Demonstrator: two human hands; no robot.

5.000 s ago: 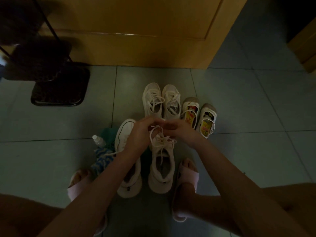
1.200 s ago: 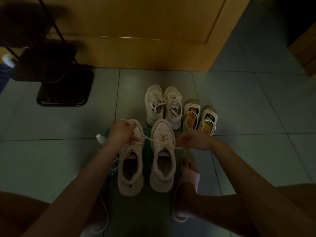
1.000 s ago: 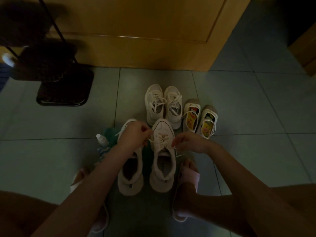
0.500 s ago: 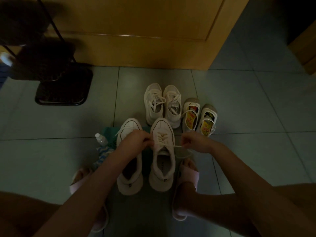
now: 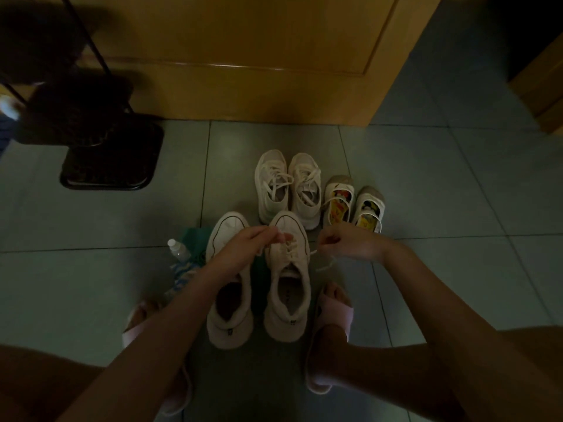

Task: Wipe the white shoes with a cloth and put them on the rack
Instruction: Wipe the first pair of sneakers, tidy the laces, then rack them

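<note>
dim room. a person squats on the tiled floor (image 5: 426, 184) w/ a near white pair (image 5: 227, 327) of shoes between the feet, toes pointing at the wooden door (image 5: 243, 50). both hands are at the right-side shoe (image 5: 288, 315) of that pair. left hand (image 5: 246, 245) hovers over its toe end, fingers curled in, thumb & fingertips pinching a bit of lace right above the eyelets. right hand (image 5: 350, 243) sits just off the shoe's right edge, also pinching the lace (image 5: 324, 264); a loose end droops below that hand toward the floor. other shoe of the pair stands touching or nearly touching it, partly under the left forearm. a green cloth (image 5: 195, 239) lies on the floor beside & under the pair's left side, w/ a small clear bottle (image 5: 179, 249) on its side next to it and a blue-white patterned cloth (image 5: 179, 277) just nearer. beyond the toes: a second white pair (image 5: 272, 190), laces undone, and right of those two small shoes (image 5: 338, 199) w/ bright insoles. the black rack (image 5: 106, 166) stands well apart, far left by the door; stuff on it too dark to make out. pink slippers (image 5: 333, 312) on the feet.
</note>
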